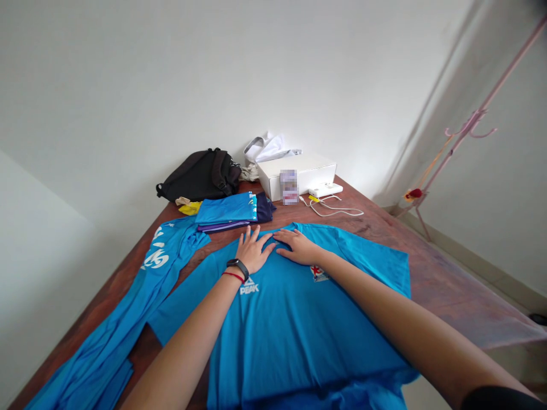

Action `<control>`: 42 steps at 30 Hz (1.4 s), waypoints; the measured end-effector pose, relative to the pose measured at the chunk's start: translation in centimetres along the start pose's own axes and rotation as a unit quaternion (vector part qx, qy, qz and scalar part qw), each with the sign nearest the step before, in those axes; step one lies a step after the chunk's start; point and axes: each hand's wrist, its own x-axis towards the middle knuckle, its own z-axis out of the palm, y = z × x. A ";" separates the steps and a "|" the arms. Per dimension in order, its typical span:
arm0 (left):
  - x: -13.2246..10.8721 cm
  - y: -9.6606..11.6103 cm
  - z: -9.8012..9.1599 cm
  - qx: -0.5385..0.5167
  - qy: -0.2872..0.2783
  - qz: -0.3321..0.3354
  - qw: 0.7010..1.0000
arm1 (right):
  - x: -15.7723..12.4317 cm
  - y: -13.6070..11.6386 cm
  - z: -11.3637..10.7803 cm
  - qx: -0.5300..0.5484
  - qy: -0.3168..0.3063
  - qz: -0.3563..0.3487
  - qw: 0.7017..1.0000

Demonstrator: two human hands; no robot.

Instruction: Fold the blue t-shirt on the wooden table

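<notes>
My left grip (252, 250) and right grip (298, 247) lay open, flat on the blue PEAK T-shirt (290, 330); pressing unevenly could perhaps bunch it or slide it across the desk (384, 228).

2 hands (253, 250) (299, 246), 1 T-shirt (290, 324), 1 backpack (200, 176), 1 box (297, 173)

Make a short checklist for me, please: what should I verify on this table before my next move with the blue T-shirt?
1. Left hand and right hand lie flat on the blue T-shirt: ok.
2. T-shirt front faces up, PEAK logo showing: ok.
3. Near edge of the T-shirt lies smooth: cannot tell, it runs partly out of view.
4. Sleeve stays off the long blue garment: cannot tell, they lie very close.
5. White cable lies away from the T-shirt: ok.
</notes>
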 end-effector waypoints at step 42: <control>-0.1 -1.0 1.6 0.003 0.040 -0.081 0.996 | -0.3 -0.7 0.4 -0.023 -0.003 0.071 0.997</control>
